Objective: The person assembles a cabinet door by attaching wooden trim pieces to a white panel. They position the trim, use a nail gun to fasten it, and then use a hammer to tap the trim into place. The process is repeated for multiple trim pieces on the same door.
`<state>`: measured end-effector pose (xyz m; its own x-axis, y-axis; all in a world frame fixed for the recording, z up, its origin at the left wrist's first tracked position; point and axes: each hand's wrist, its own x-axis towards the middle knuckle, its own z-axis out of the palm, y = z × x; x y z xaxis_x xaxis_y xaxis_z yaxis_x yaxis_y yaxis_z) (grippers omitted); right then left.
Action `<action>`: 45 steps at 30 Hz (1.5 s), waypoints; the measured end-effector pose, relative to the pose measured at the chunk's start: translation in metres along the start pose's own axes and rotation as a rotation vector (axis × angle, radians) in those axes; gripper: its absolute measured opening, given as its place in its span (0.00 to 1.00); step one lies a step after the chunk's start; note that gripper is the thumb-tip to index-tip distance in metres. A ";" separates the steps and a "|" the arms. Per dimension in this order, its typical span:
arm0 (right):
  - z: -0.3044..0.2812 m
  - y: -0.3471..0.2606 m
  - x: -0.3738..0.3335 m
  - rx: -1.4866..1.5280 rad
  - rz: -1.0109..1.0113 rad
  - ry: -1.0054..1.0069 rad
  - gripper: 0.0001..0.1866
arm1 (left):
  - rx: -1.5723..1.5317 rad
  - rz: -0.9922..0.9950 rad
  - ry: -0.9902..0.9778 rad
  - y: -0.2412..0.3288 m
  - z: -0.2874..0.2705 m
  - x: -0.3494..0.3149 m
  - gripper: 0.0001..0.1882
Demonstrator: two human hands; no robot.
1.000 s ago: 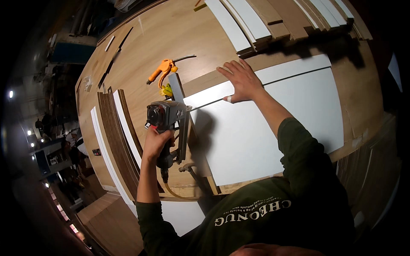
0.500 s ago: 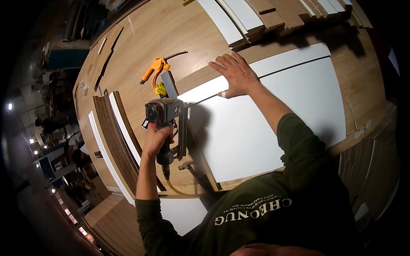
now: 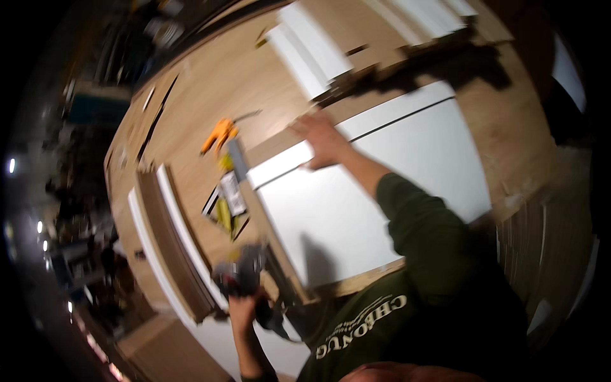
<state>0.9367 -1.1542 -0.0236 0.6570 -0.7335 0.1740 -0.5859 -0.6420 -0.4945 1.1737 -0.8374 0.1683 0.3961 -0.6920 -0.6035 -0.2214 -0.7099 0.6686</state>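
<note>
Left hand (image 3: 244, 311) closed around the handle of one grey-and-black pneumatic nail gun (image 3: 247, 266), blurred; gun sits just left of the near-left corner of the work, contact with it cannot be told. Right hand (image 3: 323, 139) spread open, palm down, fingers reaching over one narrow white flat strip (image 3: 394, 116) and one brown bare-board strip (image 3: 275, 146) along its far side, thumb near the dark gap; gripping nothing visible. One large white rectangular panel (image 3: 375, 191) lies flat on the pale plywood table (image 3: 197, 95), near side of the white strip, one thin dark line between the two. One grey rectangular block (image 3: 237, 160) stands against the left end of the strips. Beyond it, one orange air blow gun (image 3: 219, 134) with a thin metal nozzle, lying on the table, nozzle to the right. Left of the panel: one small white box-like piece with dark print (image 3: 233, 194) and one yellow-green object (image 3: 224, 215), kind too blurred to tell. Further left, two long white strips, outer one (image 3: 151, 245) and inner one (image 3: 180, 213), with brown long boards (image 3: 167, 245) between; brown count unclear. Far side of table: one group of white and brown boards (image 3: 347, 38), side by side and partly stacked, too blurred to count. One brown boxy stack (image 3: 159, 344) sits below the table's left end.
</note>
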 end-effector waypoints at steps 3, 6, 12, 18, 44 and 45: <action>-0.006 -0.010 0.002 0.048 -0.061 -0.018 0.49 | -0.100 -0.058 0.060 -0.010 0.056 -0.052 0.11; -0.038 -0.009 -0.028 0.107 0.081 -0.047 0.46 | -0.230 0.010 0.117 0.002 0.125 -0.095 0.13; -0.099 0.158 -0.156 -0.170 0.670 0.844 0.33 | -0.206 0.055 -0.085 -0.008 0.193 -0.110 0.13; -0.139 0.219 -0.192 0.166 0.916 0.573 0.17 | 0.122 0.299 -0.056 0.020 0.244 -0.099 0.07; -0.151 0.255 -0.187 0.415 0.930 0.579 0.09 | 0.320 0.334 -0.394 0.300 0.415 0.107 0.07; -0.151 0.253 -0.188 0.342 0.932 0.563 0.08 | 0.321 0.336 -0.391 0.300 0.416 0.111 0.07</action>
<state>0.5934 -1.2129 -0.0530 -0.3223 -0.9442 -0.0676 -0.5174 0.2355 -0.8227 0.7807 -1.1818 0.1206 -0.0854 -0.8388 -0.5377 -0.5590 -0.4064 0.7227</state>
